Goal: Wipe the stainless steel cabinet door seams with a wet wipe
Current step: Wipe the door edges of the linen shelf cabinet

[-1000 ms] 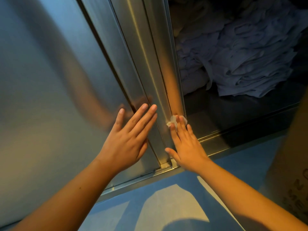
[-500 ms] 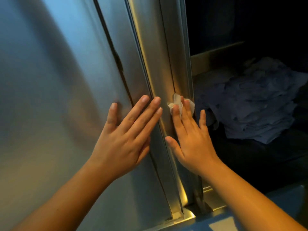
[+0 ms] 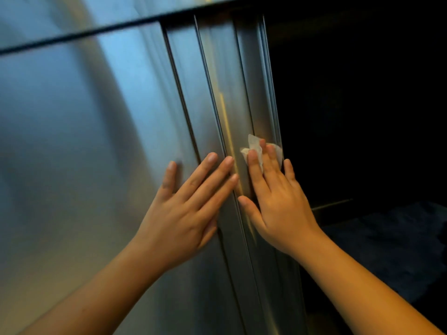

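The stainless steel cabinet door (image 3: pixel 84 141) fills the left of the view, with its ribbed vertical edge and seams (image 3: pixel 229 97) running down the middle. My right hand (image 3: pixel 278 199) lies flat with straight fingers on that edge and presses a small white wet wipe (image 3: pixel 254 147) against the metal under its fingertips. My left hand (image 3: pixel 186 211) rests flat on the door just left of the seams, fingers spread and straight, holding nothing.
To the right the cabinet stands open and dark (image 3: pixel 362 117), with a shelf edge (image 3: pixel 333 205) and a dim pile of cloths (image 3: pixel 391 238) low at the right. A dark horizontal seam (image 3: pixel 96 32) runs along the door's top.
My right hand has slid the wipe up the door's edge from near the bottom rail to mid height. My left hand followed up the door; the view rose to show the top seam.
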Tool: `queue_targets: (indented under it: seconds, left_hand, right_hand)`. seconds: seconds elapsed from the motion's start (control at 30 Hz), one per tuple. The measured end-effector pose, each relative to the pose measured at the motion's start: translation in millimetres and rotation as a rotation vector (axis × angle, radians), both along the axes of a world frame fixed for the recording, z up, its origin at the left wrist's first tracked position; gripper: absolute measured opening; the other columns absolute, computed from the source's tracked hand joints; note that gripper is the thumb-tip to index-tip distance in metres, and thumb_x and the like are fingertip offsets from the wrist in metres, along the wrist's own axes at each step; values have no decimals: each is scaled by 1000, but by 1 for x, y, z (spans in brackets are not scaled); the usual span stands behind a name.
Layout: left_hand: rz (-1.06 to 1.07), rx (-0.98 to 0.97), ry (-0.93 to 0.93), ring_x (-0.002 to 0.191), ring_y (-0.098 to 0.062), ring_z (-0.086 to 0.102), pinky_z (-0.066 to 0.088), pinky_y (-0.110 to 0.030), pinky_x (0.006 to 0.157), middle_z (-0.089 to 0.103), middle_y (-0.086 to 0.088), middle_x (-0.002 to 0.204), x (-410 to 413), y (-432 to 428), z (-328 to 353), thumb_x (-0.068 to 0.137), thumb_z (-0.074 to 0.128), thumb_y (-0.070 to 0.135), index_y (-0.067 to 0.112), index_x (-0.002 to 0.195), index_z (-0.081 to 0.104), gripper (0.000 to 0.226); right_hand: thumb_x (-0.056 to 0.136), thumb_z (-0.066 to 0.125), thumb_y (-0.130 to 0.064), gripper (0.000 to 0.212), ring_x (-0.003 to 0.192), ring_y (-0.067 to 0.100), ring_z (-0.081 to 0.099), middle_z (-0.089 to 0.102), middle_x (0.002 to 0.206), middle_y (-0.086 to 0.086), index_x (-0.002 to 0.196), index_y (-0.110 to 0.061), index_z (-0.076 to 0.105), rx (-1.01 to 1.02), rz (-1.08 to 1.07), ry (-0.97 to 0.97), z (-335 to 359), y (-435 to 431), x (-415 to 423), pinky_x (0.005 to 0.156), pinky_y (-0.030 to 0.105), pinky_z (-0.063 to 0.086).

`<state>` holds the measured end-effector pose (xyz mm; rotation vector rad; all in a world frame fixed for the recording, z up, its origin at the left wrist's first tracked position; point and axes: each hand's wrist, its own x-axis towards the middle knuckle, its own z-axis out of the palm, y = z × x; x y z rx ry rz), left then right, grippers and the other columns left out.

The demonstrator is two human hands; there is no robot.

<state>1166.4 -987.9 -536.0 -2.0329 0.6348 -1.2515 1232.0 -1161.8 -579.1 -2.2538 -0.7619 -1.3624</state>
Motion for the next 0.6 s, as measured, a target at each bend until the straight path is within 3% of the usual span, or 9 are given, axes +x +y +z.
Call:
queue_targets:
  seconds: [0.23, 0.43, 0.6]
  left_hand:
    - [16, -9, -58, 135, -31, 31, 10, -53, 108, 34, -12, 147, -3, 8, 65, 87, 38, 31, 11, 139, 41, 55]
    - [7, 67, -134, 136, -28, 31, 10, -49, 110, 34, -10, 148, -2, 23, 117, 89, 36, 29, 10, 139, 41, 54]
    - [-18, 63, -154, 137, -25, 30, 16, -48, 109, 32, -8, 149, 1, 40, 116, 88, 37, 26, 11, 142, 35, 56]
  right_hand:
    - [91, 23, -51, 69, 140, 35, 12, 12, 152, 18, 145, -10, 8, -58, -52, 19, 64, -2, -3, 111, 46, 7]
    - [86, 7, -58, 73, 141, 23, -11, -4, 155, 11, 144, -16, -5, -77, -65, 24, 101, -1, -2, 110, 36, -14]
    - [90, 17, -53, 69, 142, 28, 5, 6, 153, 12, 144, -12, 1, -77, -75, -1, 105, -4, 0, 111, 43, -3]
